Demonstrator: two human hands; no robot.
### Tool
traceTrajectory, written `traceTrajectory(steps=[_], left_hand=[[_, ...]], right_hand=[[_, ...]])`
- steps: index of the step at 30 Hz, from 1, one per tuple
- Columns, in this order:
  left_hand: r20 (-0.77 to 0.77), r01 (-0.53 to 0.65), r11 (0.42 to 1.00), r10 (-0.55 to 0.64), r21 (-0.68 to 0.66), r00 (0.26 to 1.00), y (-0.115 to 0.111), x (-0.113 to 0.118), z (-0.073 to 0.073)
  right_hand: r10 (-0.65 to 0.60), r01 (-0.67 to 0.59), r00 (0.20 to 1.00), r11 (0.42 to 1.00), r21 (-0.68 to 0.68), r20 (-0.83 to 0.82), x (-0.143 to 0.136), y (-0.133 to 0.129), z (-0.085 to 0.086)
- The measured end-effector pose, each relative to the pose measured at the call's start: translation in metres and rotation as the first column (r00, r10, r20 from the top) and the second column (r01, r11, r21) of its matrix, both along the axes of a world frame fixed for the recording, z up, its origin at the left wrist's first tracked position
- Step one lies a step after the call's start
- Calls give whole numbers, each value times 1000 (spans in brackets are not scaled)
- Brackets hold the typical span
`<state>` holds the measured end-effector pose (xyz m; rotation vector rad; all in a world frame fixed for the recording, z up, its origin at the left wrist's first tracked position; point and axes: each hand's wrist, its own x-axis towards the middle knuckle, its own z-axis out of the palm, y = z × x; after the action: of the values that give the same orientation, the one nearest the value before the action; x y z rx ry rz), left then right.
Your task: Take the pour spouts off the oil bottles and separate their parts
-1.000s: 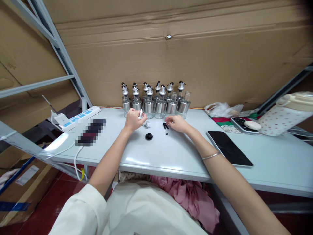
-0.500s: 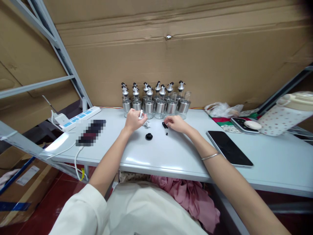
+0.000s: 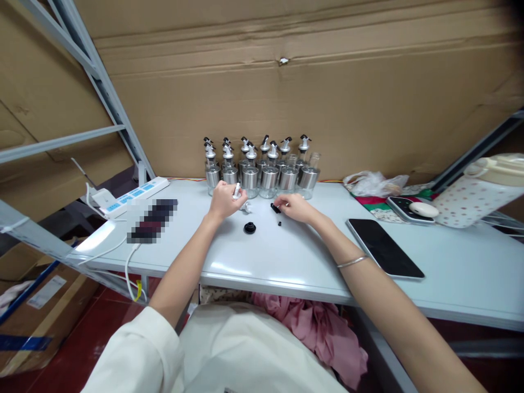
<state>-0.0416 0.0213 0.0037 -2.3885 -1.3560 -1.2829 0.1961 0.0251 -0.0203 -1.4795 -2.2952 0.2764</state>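
My left hand (image 3: 221,200) is closed around a small white spout part (image 3: 236,190), held just above the white table (image 3: 286,256). My right hand (image 3: 295,207) pinches a small black plug (image 3: 275,207) at its fingertips. Between the two hands, a second white spout piece (image 3: 246,207) lies on the table, with a round black cap (image 3: 249,227) nearer me and a tiny black bit (image 3: 279,222) beside it. Behind both hands stand several glass-and-steel oil bottles (image 3: 262,169) with pour spouts.
A white power strip (image 3: 135,195) and a blurred dark object (image 3: 152,219) lie at the left. A black tablet (image 3: 383,246), a mouse (image 3: 422,209), a plastic bag (image 3: 370,183) and a dotted jug (image 3: 478,191) sit at the right. Cardboard forms the back wall.
My right hand has picked the black plug off the table and shifted it slightly left. My left hand has hardly moved.
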Motion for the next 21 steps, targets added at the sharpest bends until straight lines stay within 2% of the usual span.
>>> traceTrajectory(steps=[7,16,21], left_hand=[[-9,-4,1000,4,-13,1000,0,0,0],[-9,2,1000,-2,-7,1000,-1,1,-3],[-86,38,997,-43,-63,995,-4,7,-3]], right_hand=[[41,-49,993,997,67,113,-2,3,-7],[58,-72,990,991,110,127,0,7,-15],[50,-62,992,993,105,118,-2,6,-14]])
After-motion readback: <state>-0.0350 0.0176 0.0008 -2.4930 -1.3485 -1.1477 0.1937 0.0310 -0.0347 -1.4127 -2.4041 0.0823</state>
